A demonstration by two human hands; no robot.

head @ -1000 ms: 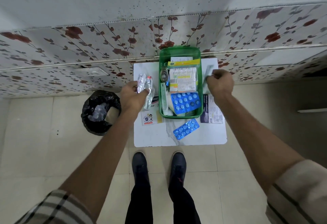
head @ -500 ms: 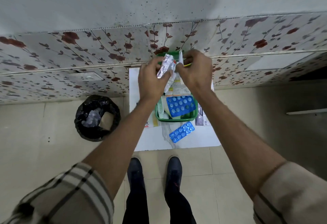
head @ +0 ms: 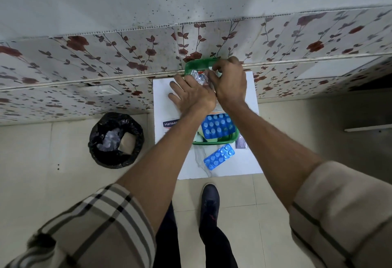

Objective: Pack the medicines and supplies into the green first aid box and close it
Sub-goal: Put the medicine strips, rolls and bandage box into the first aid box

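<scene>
Green box (head: 212, 139) stands open on the white surface (head: 250, 161), centre of frame, long axis running up-down in the picture, far end at the wall. Both hands are at that far end. Left hand (head: 192, 95) lies over the box's left side w/ fingers spread, grasping nothing I can see. Right hand (head: 230, 81) is curled, fingertips pinching the foil strips (head: 198, 76) and pushing them down inside the top part of the box; exactly what else it holds, cannot tell.

Next pick is probably the loose blue blister (head: 219, 156), on the surface just below the box's near end, lying diagonal, lower left to upper right. It is below both hands, approx. same reach for each; right hand looks a bit nearer. Another blue blister (head: 217, 125) is already in the box.

Readable text: only "Hansa…" on a pack (head: 169, 124) left of the box, rest hidden by the left arm.
</scene>
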